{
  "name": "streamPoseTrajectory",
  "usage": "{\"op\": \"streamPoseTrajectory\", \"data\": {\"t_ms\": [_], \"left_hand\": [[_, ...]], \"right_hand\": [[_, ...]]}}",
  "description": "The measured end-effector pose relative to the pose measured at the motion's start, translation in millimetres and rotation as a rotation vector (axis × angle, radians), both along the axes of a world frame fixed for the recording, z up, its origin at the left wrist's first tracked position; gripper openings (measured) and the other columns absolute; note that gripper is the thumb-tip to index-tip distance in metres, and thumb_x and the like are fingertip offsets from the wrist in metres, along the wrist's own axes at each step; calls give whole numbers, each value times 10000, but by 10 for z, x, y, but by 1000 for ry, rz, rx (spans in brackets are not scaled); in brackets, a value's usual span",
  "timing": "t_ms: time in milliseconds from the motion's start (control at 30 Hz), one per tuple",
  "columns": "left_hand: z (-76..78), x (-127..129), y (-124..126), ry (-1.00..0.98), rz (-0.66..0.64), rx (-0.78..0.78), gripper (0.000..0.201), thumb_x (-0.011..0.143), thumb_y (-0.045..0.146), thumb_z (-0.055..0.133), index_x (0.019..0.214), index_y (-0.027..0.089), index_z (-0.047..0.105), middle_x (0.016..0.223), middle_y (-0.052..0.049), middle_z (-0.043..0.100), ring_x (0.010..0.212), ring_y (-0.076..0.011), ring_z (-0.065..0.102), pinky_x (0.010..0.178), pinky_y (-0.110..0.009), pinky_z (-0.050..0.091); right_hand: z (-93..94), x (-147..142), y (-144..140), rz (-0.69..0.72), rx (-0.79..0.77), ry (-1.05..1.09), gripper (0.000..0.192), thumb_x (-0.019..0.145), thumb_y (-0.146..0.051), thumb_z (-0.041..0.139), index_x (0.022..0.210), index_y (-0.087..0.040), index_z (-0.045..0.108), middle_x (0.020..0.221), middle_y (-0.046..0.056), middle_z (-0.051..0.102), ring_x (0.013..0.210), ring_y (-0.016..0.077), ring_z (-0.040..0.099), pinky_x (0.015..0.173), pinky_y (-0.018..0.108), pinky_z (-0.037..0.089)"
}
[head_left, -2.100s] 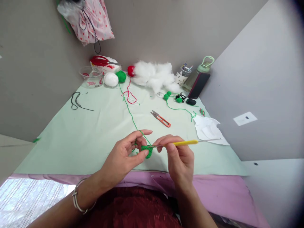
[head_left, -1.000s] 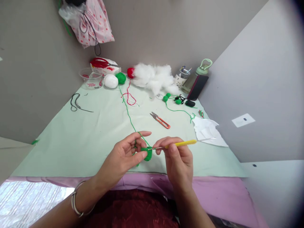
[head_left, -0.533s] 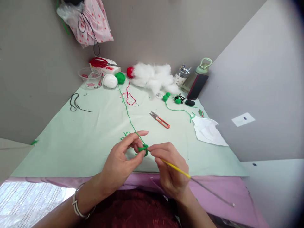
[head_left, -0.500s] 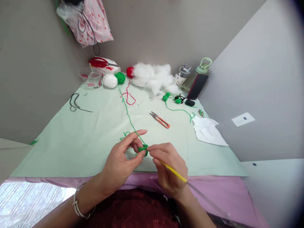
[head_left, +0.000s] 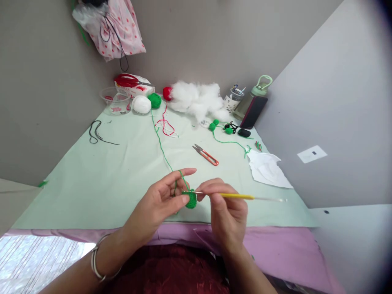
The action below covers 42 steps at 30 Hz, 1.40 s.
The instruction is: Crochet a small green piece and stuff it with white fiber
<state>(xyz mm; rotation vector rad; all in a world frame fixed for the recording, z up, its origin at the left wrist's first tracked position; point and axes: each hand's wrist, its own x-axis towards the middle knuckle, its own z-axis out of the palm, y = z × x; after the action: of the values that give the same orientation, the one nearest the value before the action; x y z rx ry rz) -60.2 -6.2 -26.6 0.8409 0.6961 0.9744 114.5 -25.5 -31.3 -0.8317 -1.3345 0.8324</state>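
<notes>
We see our left hand (head_left: 162,200) pinching a small green crochet piece (head_left: 191,200) between thumb and fingers, just above the near edge of the tabletop (head_left: 101,179). Its forefinger is stretched out, and the green yarn strand (head_left: 162,151) runs over it and away across the pale green cloth to the green yarn ball (head_left: 154,100) at the far end. Our right hand (head_left: 228,208) is closed around a yellow-handled crochet hook (head_left: 235,196), which lies nearly level, its metal tip at the top of the green piece and its thin metal tail pointing off to the right. The two hands are close together, nearly touching at the work.

Further out on the tabletop lie orange thread snips (head_left: 206,154), well apart from both hands, and a crumpled white paper (head_left: 266,171) to the right. At the far end we see a white yarn ball (head_left: 141,104) just beside the green one, a red yarn ball (head_left: 167,93), a heap of white stuffing (head_left: 197,98), red scissors (head_left: 130,80) on a white box, a clear plastic bowl (head_left: 114,100), a green-capped bottle (head_left: 254,96) with a dark phone (head_left: 253,112) leaning on it, and some small green balls (head_left: 214,124). A black cord (head_left: 98,132) lies at the left. A pink spotted bag (head_left: 114,24) hangs on the wall.
</notes>
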Motion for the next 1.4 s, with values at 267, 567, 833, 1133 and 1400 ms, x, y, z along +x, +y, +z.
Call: {"op": "streamPoseTrajectory", "data": {"t_ms": [267, 567, 833, 1133, 1400], "left_hand": [[16, 11, -4, 13, -34, -54, 625, 868, 255, 814, 1467, 333, 652, 937, 10, 586, 809, -124, 508, 695, -231, 423], [15, 18, 3, -55, -79, -17, 494, 874, 247, 807, 1358, 315, 740, 936, 1, 590, 867, -140, 561, 755, -241, 459], [0, 45, -29, 33, -55, 99, 687, 929, 295, 784, 1566, 323, 530, 994, -11, 632, 933, -179, 619, 923, -345, 496], [-1, -20, -14, 78, -63, 89, 570, 971, 346, 743, 1516, 315, 578, 994, -14, 634, 858, -164, 591, 789, -316, 481], [5, -2, 6, 122, 28, 78, 521, 901, 225, 780, 1405, 266, 655, 951, -11, 615, 835, -162, 575, 712, -281, 467]], "right_hand": [[-9, 20, 32, 69, -64, 84, 186, 1050, -258, 618, 1011, -250, 800, 856, 33, 715, 768, 169, 666, 718, 325, 556], [21, 36, 80, 133, -164, 202, 178, 1020, -338, 669, 943, -247, 801, 853, 36, 722, 703, 159, 650, 672, 317, 561], [-26, 17, 49, 107, -65, 45, 181, 1041, -273, 640, 1051, -284, 821, 973, 60, 769, 895, 199, 696, 758, 346, 587], [-25, 45, 54, 27, -49, 46, 157, 1022, -246, 668, 1011, -278, 821, 928, 45, 781, 801, 178, 688, 723, 328, 580], [22, 23, 100, 86, -138, 166, 185, 1039, -354, 642, 934, -231, 732, 876, 38, 773, 681, 151, 663, 649, 302, 574]]}}
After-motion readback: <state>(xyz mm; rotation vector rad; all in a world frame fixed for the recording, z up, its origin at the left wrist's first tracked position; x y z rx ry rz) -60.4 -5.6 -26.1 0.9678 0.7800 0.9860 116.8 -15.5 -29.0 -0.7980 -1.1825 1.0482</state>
